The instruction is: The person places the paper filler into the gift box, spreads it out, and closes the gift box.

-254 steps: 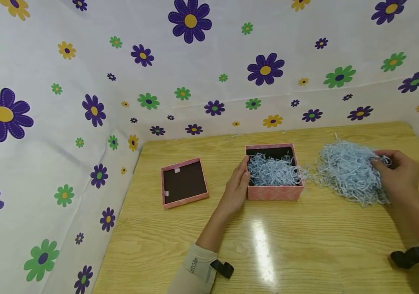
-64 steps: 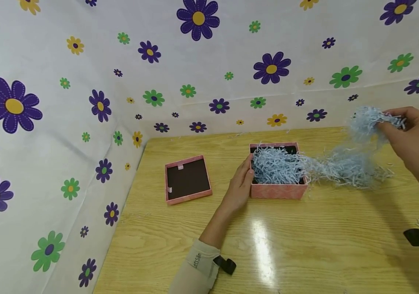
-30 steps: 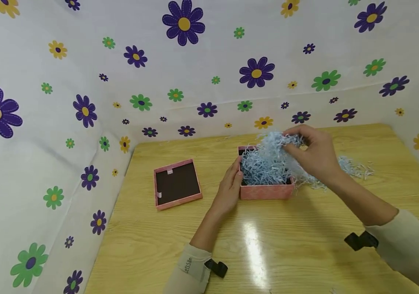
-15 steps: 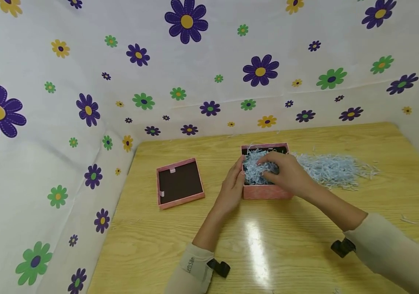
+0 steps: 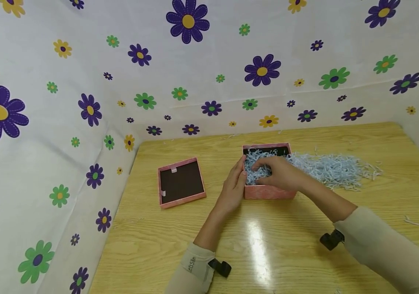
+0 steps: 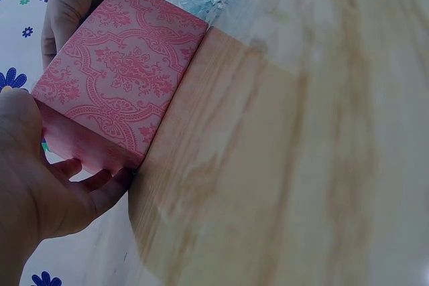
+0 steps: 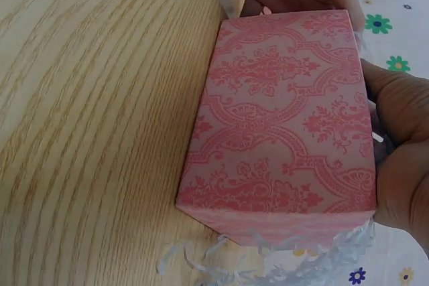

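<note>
A pink patterned box (image 5: 270, 192) with a black inside stands on the table, pale blue shredded paper (image 5: 253, 174) filling much of it. Against its left wall my left hand (image 5: 232, 188) rests, fingers laid along the side; the left wrist view shows fingertips low on that wall. My right hand (image 5: 282, 174) reaches over the right side into the box. Its thumb and fingers are bent but apart, touching the shredded paper. In the right wrist view the box's front wall (image 7: 285, 115) hides most of those fingers.
Right of the box lies a loose pile of the same shredded paper (image 5: 335, 169), reaching its edge. A pink lid (image 5: 180, 183), black inside up, lies to the left. Stray strips (image 5: 416, 221) lie farther right. Flowered cloth (image 5: 216, 49) hangs behind and left of the table.
My right hand has carried a clump of shredded paper from the right-hand pile into the box, and that pile has shrunk. The left hand has stayed against the box.
</note>
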Demonstrator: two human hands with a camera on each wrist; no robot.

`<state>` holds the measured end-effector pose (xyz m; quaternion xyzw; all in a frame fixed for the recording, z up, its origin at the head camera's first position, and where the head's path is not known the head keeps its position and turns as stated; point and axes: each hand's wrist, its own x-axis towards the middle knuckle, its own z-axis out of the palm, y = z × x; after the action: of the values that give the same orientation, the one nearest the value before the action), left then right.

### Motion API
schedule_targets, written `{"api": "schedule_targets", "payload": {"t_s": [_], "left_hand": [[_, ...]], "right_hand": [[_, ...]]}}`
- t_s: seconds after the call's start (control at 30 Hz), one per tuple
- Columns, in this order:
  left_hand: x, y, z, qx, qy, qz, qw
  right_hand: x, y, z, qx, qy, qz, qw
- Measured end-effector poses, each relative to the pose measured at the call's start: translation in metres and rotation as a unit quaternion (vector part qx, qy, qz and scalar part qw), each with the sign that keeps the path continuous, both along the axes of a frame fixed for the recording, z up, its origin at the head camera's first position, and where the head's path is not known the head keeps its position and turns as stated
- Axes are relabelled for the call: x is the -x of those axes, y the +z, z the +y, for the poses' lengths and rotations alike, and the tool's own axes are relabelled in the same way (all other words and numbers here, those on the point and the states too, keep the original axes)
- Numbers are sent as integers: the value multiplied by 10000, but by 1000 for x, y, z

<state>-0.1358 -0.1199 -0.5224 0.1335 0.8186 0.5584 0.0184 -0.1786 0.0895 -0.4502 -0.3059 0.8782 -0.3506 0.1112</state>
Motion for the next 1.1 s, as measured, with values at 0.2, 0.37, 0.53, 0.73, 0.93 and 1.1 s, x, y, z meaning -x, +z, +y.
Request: {"api": "schedule_targets", "payload": {"t_s": [0.2, 0.37, 0.53, 0.73, 0.93, 1.1], "left_hand": [[-1, -1, -1, -53, -29, 40, 10000], [0, -1, -1, -18, -18, 136, 9999], [1, -1, 0, 6, -14, 156, 9999], [1, 0, 1, 6, -11, 130, 9999], [1, 1, 1, 31, 1, 116, 9999], [1, 0, 1, 6, -14, 119, 9999]], "right_hand": [[-2, 11, 16, 638, -275, -128, 9975], [-7, 25, 46, 1108, -451, -103, 9928], [-14, 27, 90, 1582, -1090, -151, 9813], [-20, 7, 155, 1902, -2213, -361, 9558], [-25, -21, 203, 1937, -3035, -896, 9286], [-27, -39, 218, 1561, -2936, -1118, 9364]]}}
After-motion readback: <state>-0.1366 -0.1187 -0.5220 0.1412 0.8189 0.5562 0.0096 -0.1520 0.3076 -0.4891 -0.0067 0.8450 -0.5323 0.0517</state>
